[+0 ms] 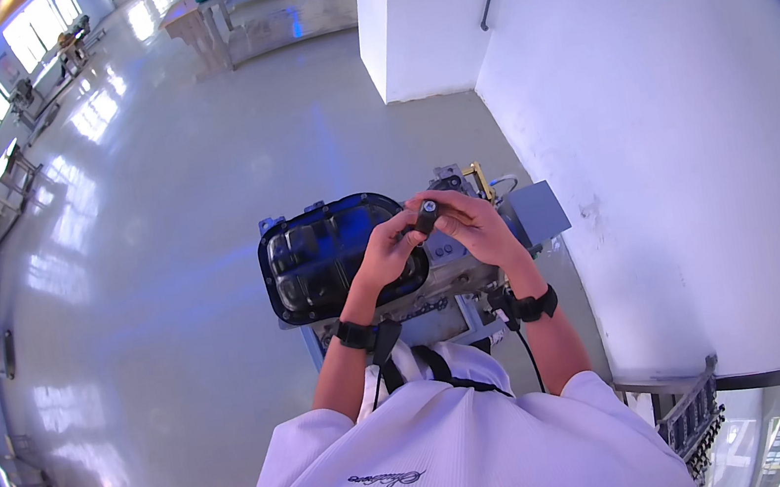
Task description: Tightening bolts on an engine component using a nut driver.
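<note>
Both my hands meet in front of me around a short black cylinder [425, 219] with a bright metal piece at its upper end; its exact kind is too small to tell. My left hand [388, 250] pinches it from the left. From the right, my right hand [474, 230] closes on it, with fingers curled over the top. Beneath the hands lies a gearbox-like metal assembly [455, 279]. A glossy black oil pan [317, 259], with small bolts around its rim, covers its left part. My hands hide the pan's right edge.
A grey box [541, 212] and a yellow bracket [478, 177] sit at the assembly's right. A blue-grey stand [472, 314] supports it. Close on the right rises a white wall [664, 135]. A table [201, 36] stands far ahead; a metal rack [690, 413] is at lower right.
</note>
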A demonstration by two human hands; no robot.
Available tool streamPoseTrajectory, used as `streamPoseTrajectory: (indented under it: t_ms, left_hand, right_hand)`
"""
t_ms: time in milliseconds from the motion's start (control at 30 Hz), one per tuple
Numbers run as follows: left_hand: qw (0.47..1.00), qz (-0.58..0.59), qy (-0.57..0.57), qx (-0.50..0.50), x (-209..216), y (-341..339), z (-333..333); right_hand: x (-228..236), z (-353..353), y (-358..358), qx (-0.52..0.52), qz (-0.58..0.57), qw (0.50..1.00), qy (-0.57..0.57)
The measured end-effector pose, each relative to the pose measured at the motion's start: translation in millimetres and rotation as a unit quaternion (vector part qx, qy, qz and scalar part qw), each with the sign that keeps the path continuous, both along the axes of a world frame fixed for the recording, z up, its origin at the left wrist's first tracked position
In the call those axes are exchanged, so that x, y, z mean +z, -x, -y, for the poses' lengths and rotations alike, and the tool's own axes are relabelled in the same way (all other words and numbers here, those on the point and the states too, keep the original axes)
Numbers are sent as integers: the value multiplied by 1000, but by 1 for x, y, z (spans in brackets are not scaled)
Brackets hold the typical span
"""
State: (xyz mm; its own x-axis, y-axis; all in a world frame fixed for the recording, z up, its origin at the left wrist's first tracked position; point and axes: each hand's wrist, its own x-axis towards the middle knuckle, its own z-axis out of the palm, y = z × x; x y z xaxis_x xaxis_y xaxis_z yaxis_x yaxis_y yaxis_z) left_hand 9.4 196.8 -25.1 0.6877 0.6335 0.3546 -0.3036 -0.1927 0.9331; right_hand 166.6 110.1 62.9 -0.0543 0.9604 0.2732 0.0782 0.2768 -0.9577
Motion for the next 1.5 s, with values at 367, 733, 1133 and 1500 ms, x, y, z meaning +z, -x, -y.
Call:
streamPoseTrajectory:
  t_ms: [367,733,1133,1500]
  left_hand:
    - [996,52,77,-3,-6,-1,2]
    - [997,54,32,-41,-10,0,-1]
    - [990,55,127,11,0,-1,5]
    - [998,-6,58,24,-2,0,3]
  right_hand:
    - [-11,-3,33,-237,127,956,-118]
    - [-2,-8,-6,56,23,995,74]
    - [-28,-10,23,-183,72,974,-108]
    - [-27,-3,20,-178,58,980,-65]
